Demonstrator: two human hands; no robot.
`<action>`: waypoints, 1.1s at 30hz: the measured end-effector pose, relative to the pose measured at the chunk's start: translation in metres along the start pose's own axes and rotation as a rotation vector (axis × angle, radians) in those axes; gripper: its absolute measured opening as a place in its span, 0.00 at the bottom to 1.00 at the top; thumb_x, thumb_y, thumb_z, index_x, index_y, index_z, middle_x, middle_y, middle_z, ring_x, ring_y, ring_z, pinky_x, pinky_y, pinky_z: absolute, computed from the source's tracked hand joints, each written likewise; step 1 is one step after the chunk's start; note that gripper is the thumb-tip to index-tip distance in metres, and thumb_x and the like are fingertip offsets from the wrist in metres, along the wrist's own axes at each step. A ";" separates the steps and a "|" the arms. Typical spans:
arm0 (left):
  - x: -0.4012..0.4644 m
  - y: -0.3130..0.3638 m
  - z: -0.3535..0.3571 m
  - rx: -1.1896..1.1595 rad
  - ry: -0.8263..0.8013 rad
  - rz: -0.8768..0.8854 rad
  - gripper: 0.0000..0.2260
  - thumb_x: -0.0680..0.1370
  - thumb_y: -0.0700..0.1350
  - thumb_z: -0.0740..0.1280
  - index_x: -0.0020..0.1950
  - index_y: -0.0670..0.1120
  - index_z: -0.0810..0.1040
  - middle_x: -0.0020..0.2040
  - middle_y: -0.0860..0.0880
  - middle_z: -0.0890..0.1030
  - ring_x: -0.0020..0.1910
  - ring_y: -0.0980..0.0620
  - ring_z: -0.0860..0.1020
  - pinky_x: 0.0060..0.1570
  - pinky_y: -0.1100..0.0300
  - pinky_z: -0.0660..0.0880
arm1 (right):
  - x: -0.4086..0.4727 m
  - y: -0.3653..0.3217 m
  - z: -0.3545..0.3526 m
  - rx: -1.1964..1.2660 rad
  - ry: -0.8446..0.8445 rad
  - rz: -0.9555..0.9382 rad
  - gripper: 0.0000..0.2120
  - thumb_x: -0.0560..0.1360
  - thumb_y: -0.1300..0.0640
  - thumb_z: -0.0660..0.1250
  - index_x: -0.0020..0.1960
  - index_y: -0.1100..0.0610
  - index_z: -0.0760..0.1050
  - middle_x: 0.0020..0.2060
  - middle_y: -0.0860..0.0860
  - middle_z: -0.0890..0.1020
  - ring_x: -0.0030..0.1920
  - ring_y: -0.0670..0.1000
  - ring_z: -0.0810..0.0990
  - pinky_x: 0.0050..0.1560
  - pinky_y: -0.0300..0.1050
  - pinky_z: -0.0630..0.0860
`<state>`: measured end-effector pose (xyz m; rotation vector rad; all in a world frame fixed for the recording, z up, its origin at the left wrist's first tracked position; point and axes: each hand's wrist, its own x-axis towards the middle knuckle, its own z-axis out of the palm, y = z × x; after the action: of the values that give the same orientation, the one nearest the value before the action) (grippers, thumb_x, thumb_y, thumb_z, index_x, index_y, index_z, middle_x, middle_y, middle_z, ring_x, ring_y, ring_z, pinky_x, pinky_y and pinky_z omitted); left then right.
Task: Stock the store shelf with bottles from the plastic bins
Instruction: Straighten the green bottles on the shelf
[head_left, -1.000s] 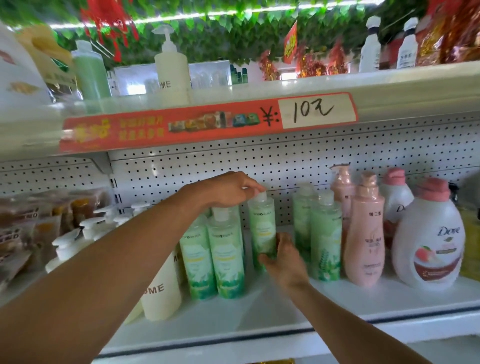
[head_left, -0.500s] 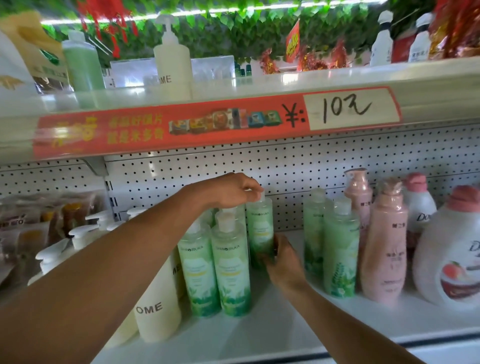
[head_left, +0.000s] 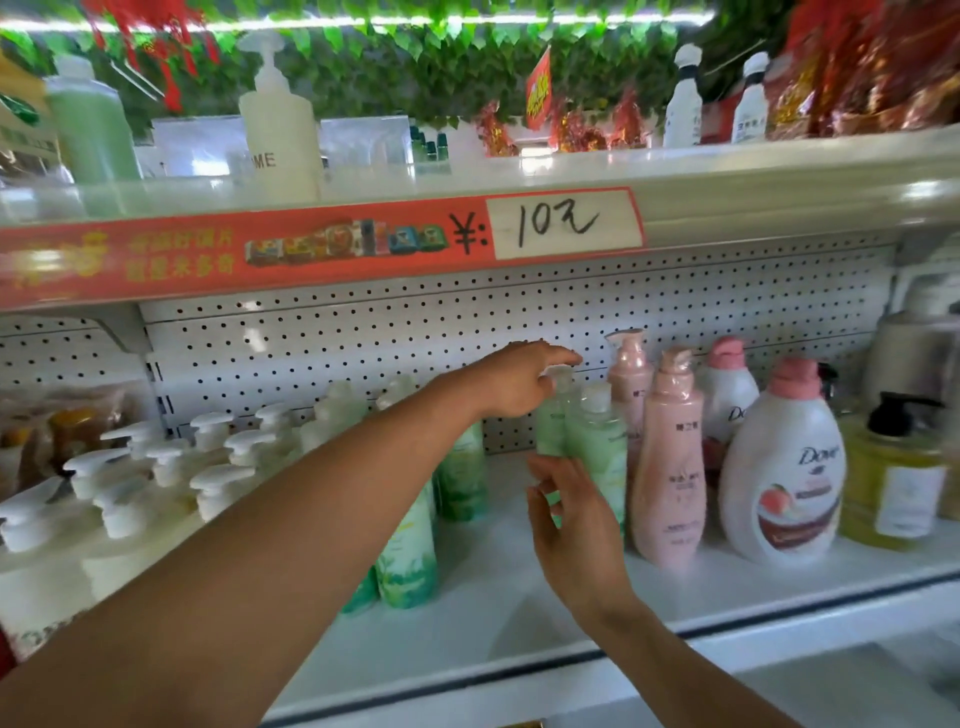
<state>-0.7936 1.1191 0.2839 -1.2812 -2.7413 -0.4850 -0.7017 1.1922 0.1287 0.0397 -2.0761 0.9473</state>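
Note:
Two pale green bottles stand side by side on the white shelf (head_left: 498, 603), the rear green bottle (head_left: 549, 431) just behind the front green bottle (head_left: 597, 441). My left hand (head_left: 519, 382) reaches over from the left, and its outstretched fingers touch the rear bottle's white cap. Lower down, my right hand (head_left: 569, 530) is held with fingers spread and relaxed against the lower part of the front bottle. More green bottles (head_left: 408, 551) stand to the left, partly hidden behind my left forearm. No plastic bin is in view.
Pink pump bottles (head_left: 667, 467), a white Dove bottle (head_left: 779, 467) and a yellow bottle (head_left: 893, 483) stand to the right. White pump bottles (head_left: 156, 467) crowd the left. The upper shelf with a red price strip (head_left: 311, 249) hangs overhead. Bare shelf lies between the green groups.
Both hands have left the green bottle in the left group and moved right to the pair beside the pink bottles. The camera has swung right.

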 end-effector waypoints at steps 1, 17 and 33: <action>0.003 0.001 0.003 0.001 0.009 -0.006 0.20 0.82 0.38 0.57 0.74 0.51 0.68 0.75 0.48 0.66 0.72 0.49 0.65 0.70 0.56 0.64 | -0.002 0.001 -0.005 -0.002 0.007 -0.014 0.12 0.76 0.63 0.66 0.59 0.53 0.76 0.51 0.45 0.78 0.47 0.45 0.78 0.44 0.44 0.78; -0.007 0.031 0.011 -0.128 0.230 0.032 0.17 0.70 0.51 0.77 0.55 0.47 0.83 0.46 0.53 0.79 0.42 0.60 0.76 0.43 0.69 0.72 | -0.022 0.023 -0.037 0.002 0.173 0.081 0.28 0.74 0.63 0.69 0.71 0.55 0.64 0.67 0.50 0.68 0.62 0.51 0.74 0.51 0.39 0.73; -0.050 0.016 0.000 -0.337 0.175 0.046 0.11 0.71 0.41 0.76 0.51 0.47 0.82 0.43 0.54 0.81 0.40 0.59 0.77 0.46 0.68 0.75 | -0.014 0.012 -0.039 -0.350 -0.140 0.205 0.28 0.75 0.45 0.67 0.70 0.53 0.62 0.63 0.49 0.76 0.63 0.52 0.73 0.51 0.49 0.75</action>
<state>-0.7491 1.0920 0.2776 -1.2902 -2.5538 -1.0372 -0.6703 1.2212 0.1262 -0.3023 -2.3831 0.7019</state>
